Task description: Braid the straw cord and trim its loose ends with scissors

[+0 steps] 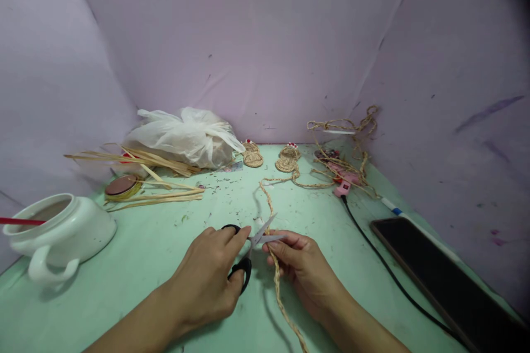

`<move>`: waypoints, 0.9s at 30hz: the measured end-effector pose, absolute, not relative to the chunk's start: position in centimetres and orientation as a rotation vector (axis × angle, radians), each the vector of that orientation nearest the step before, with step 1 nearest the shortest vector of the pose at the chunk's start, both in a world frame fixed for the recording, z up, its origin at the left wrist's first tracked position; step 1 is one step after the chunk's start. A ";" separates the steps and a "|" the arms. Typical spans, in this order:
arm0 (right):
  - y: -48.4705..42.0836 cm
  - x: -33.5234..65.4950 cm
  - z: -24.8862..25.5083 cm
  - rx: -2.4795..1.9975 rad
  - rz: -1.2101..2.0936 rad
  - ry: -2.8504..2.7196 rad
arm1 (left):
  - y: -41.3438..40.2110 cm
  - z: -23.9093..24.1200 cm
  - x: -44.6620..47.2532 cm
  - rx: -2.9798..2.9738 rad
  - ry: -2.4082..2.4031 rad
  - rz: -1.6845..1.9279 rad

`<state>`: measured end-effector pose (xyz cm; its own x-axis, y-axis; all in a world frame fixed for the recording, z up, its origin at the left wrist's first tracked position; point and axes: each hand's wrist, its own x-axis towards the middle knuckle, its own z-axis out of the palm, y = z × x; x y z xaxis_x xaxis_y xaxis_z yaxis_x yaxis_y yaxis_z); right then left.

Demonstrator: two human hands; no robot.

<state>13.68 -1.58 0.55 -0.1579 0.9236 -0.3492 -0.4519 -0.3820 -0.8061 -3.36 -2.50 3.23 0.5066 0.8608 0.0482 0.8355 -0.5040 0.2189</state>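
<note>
1. L hand [211,281] gripped on scissors [250,248], fingers thru the black loops; blades stand apart
2. R hand [304,270] just right of scissors, fingers pinched on braid [276,281]; braid crosses at the open blades and runs on beyond scissors
3. Bowl [62,231] far left of scissors, bag [186,138] behind-left, glue gun [343,185] & cable [385,265] behind-right, tablet [447,281] far right, all on green table [165,242]

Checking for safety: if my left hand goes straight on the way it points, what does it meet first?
Probably the braided rope, pinched in the right hand, just ahead of the scissors.
</note>
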 end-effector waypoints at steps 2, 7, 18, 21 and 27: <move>-1.6 13.7 0.7 -1.047 1.725 -0.664 | -2.5 3.2 -3.4 2.587 1.457 0.211; -1.7 13.8 1.0 -1.036 1.702 -0.699 | -2.3 3.3 -3.6 2.586 1.445 0.138; -2.1 13.6 0.8 -1.131 1.520 -0.926 | -2.4 3.8 -3.7 2.547 1.406 0.062; -2.0 13.7 1.0 -1.107 1.511 -0.900 | -2.5 4.3 -3.4 2.459 1.364 0.163; -1.5 13.7 1.2 -1.088 1.562 -0.638 | -2.0 5.0 -3.8 2.213 1.349 0.474</move>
